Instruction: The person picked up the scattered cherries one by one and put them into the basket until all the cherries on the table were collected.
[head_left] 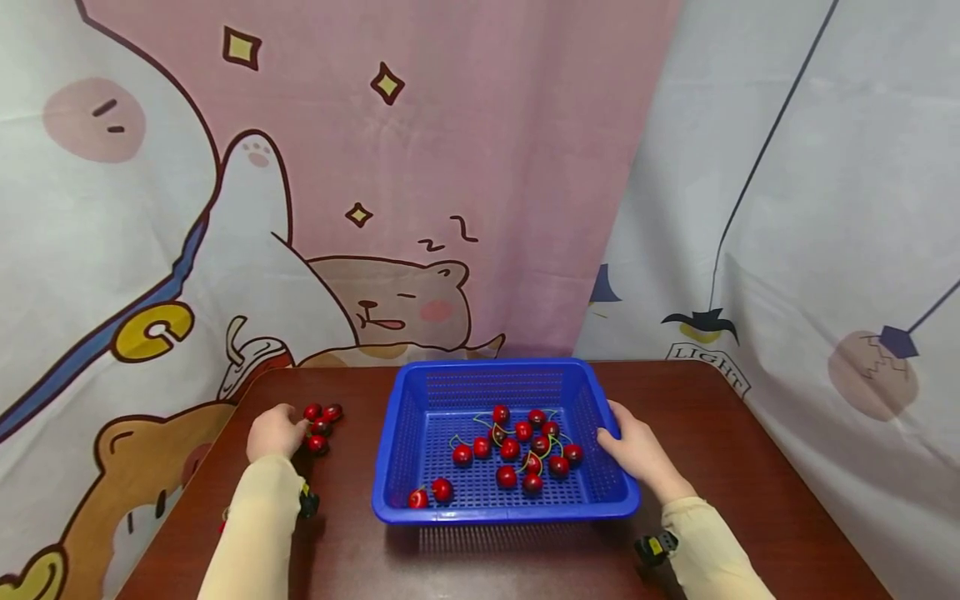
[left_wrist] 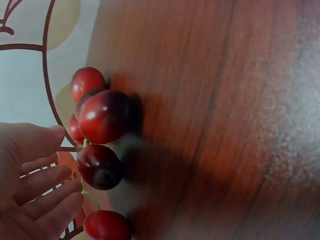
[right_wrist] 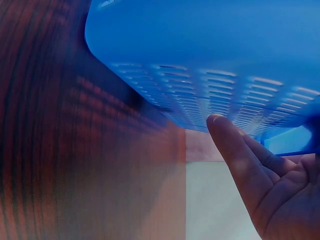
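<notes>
A blue plastic basket (head_left: 510, 514) with slotted walls stands in the middle of the table, holding several dark red cherries (head_left: 509, 450) with green stems. My right hand (head_left: 641, 454) grips its right rim, thumb over the edge toward the inside. From the right wrist view, a finger of the right hand (right_wrist: 245, 165) lies against the slotted outer wall. At the left, my left hand (head_left: 273, 432) is beside a small cluster of loose cherries (head_left: 318, 444). The left wrist view shows its fingers extended right next to these cherries (left_wrist: 105, 117), with nothing held.
The brown wooden table (head_left: 712, 450) reaches back to a curtain (head_left: 487, 167) printed with cartoon animals. Part of a small red thing (head_left: 223, 523) shows beside the left sleeve (head_left: 258, 517), near the table's left edge.
</notes>
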